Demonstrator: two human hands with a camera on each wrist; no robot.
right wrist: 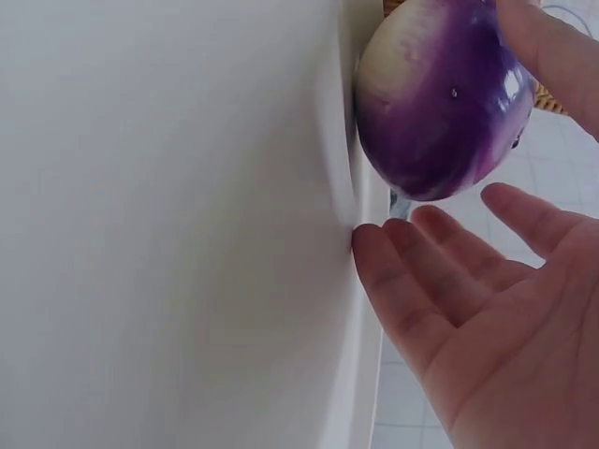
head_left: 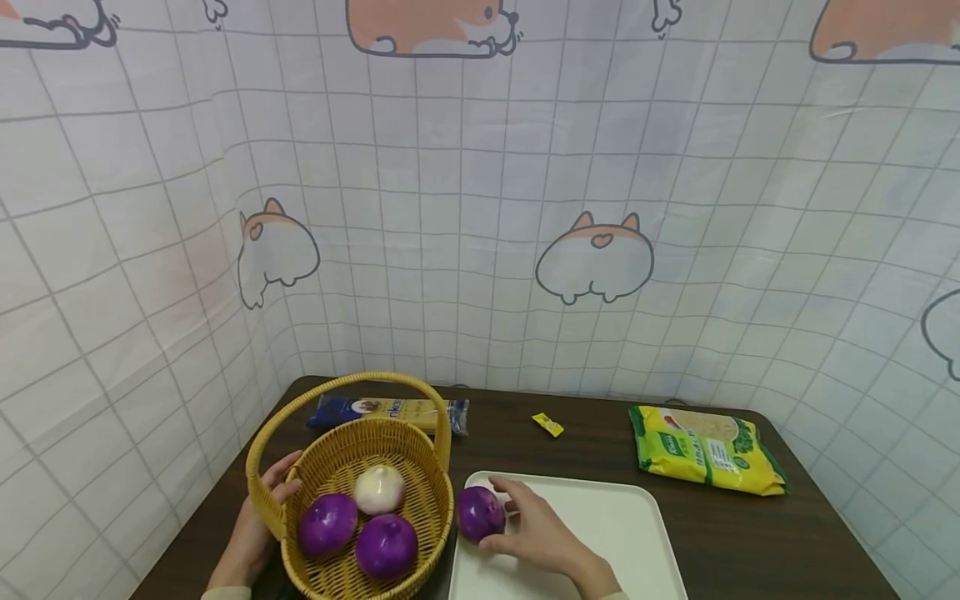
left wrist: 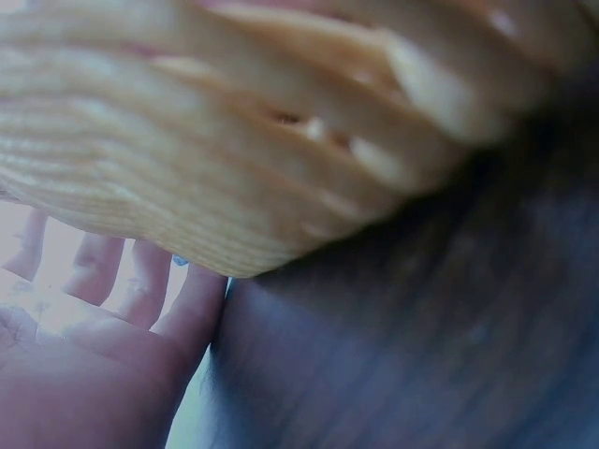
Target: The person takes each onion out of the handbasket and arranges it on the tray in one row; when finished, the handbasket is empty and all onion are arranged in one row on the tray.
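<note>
A yellow wicker basket [head_left: 442, 542] with an arched handle holds two purple onions [head_left: 386, 546] and a white onion [head_left: 379, 489]. My left hand [head_left: 258, 517] grips the basket's left side by the handle's foot, thumb at the rim; in the left wrist view its fingers [left wrist: 140, 281] lie along the outer wall, tips hidden. Another purple onion [head_left: 481, 514], with a pale patch, sits at the left edge of a white tray [head_left: 600, 533]. My right hand [head_left: 543, 533] is spread around that onion. In the right wrist view the thumb overlaps it, and the other fingers stand apart from it.
Behind the basket lies a blue and clear packet [head_left: 405, 410] of pasta-like food. A small yellow sachet [head_left: 548, 424] is beyond the tray. At the right is a yellow-green food bag [head_left: 708, 450]. A patterned curtain [head_left: 480, 208] closes off the dark table's far side.
</note>
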